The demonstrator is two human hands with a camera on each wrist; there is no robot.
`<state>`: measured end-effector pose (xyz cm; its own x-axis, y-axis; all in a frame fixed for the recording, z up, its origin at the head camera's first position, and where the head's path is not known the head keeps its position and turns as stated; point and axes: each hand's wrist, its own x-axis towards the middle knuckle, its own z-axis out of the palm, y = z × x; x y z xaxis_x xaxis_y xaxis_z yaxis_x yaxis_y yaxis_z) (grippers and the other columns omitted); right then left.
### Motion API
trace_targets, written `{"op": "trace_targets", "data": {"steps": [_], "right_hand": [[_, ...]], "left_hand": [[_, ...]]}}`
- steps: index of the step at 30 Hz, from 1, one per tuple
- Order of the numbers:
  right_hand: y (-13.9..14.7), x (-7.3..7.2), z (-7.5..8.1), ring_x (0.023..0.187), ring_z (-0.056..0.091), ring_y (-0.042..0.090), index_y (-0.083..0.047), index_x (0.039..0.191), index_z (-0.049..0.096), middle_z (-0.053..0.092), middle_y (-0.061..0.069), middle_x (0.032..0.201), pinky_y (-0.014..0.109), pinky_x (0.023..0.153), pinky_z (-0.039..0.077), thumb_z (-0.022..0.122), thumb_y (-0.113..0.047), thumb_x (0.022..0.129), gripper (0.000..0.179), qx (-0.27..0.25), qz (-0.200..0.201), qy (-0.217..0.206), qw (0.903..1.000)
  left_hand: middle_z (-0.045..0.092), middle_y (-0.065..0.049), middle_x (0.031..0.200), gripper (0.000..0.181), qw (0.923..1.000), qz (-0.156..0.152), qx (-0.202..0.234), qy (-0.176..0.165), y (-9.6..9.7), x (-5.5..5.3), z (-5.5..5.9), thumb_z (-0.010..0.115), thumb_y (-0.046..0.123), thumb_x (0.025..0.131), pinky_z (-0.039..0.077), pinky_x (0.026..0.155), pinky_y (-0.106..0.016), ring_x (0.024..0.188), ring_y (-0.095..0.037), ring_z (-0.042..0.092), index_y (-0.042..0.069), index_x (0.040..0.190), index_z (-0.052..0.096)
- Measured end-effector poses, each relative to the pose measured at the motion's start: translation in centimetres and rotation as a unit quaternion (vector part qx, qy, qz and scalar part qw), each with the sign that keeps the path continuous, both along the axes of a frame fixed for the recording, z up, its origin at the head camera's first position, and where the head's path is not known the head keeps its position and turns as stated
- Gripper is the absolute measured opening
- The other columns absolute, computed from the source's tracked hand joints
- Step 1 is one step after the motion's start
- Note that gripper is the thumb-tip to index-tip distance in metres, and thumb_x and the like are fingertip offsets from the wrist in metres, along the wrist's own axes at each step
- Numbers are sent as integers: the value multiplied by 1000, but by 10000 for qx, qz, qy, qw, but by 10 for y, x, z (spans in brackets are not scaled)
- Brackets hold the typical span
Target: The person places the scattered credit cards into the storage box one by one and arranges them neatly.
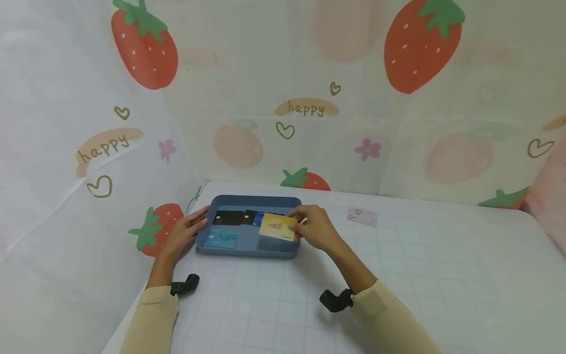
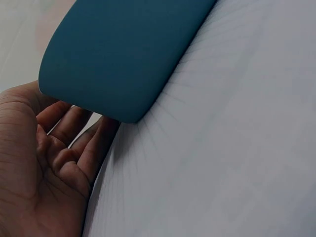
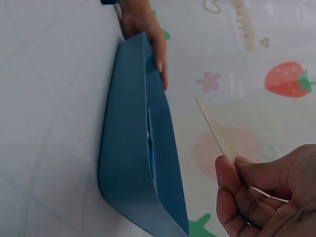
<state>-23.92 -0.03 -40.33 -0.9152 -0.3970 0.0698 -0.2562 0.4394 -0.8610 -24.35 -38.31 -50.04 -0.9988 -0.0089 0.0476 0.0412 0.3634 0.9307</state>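
Observation:
A yellow card [image 1: 275, 227] is pinched between the thumb and fingers of my right hand [image 1: 315, 227], above the right half of a blue tray [image 1: 247, 253]. In the right wrist view the yellow card [image 3: 211, 123] shows nearly edge-on, higher than the tray's rim. My left hand [image 1: 180, 236] rests against the tray's left end, its fingers along the outer wall; the left wrist view has this hand [image 2: 59, 163] beside the tray's corner. Inside the tray lie a black card [image 1: 227, 218], a dark card with a blue part [image 1: 252, 217] and a light blue VIP card [image 1: 222, 238].
A pink patterned card [image 1: 362, 217] lies on the white table [image 1: 420, 275], right of the tray. Behind the table hangs a strawberry-print cloth [image 1: 305, 147], which also covers the left side. A black wrist camera [image 1: 336, 300] sits at the right sleeve.

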Motion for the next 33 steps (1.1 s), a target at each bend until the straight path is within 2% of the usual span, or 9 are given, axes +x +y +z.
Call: {"op": "trace_targets", "data": {"steps": [7,16,23,26,29,33], "right_hand": [[-14,-8,-5,60,66,26,-4,109,66,60,6,85,26,54,53,67,-5,86,23,354,174,143,9991],[-32,-12,-15,58,66,18,2,109,66,62,11,88,29,55,56,66,1,85,23,350,391,53,9986],[-47,-16,-21,58,66,21,3,105,67,57,10,85,24,51,53,67,3,83,21,571,471,15,9973],[-52,-18,-24,57,66,22,3,104,67,56,10,82,22,50,51,67,3,83,20,598,498,-49,9970],[-55,-19,-28,54,66,22,4,102,68,57,11,79,22,50,49,67,4,83,19,587,541,-113,9967],[-58,-20,-32,51,64,19,4,102,67,60,11,76,22,49,49,67,4,82,19,593,580,-174,9964]], "left_hand": [[44,1,144,53,10000,24,29,37,0,-1,0,58,36,93,35,105,-42,133,-18,39,24,143,43],[42,-2,144,52,9999,-114,68,56,-1,-3,1,57,29,95,33,106,-42,134,-20,37,20,144,41],[39,-9,146,53,9996,-222,136,51,6,8,17,55,22,96,33,105,-43,134,-25,36,9,145,37],[40,-9,145,54,9997,-225,119,51,8,10,22,56,23,96,33,105,-42,134,-24,37,9,145,37],[40,-7,145,53,9997,-220,120,62,6,8,17,56,24,96,33,106,-43,135,-24,36,12,144,38],[40,-6,146,53,9996,-223,176,92,-2,-1,3,56,25,96,32,106,-44,135,-23,36,16,144,39]]}}
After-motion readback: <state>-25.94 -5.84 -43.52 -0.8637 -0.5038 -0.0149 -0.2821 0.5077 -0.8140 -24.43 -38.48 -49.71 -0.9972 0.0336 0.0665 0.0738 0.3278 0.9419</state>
